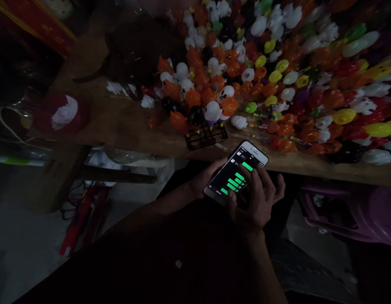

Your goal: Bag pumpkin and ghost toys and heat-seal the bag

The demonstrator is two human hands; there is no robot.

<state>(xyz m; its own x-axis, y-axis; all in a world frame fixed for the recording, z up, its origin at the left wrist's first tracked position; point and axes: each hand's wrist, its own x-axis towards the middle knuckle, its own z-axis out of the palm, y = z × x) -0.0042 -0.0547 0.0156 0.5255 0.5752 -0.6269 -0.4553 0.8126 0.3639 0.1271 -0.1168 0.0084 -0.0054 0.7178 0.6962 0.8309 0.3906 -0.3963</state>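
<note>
A white-framed smartphone (227, 174) with a dark screen and green message bubbles is held over my lap, just off the table edge. My left hand (205, 177) is wrapped round its left side; some of its fingers are hidden beneath the phone. Over the lower right part of the screen hovers my right hand (257, 198), fingers spread and bent. Whether a fingertip presses the glass I cannot tell. Just beyond the phone, on the table, lie a black plastic frame (205, 136) and a small white figure (239, 122).
The wooden table (125, 122) carries a large heap of shiny orange, white, yellow and black plastic figures (211, 84). A red tub (60, 112) with white paper sits at the left. Below are a pink plastic stool or container (372, 211) and a red object (83, 219) on the floor.
</note>
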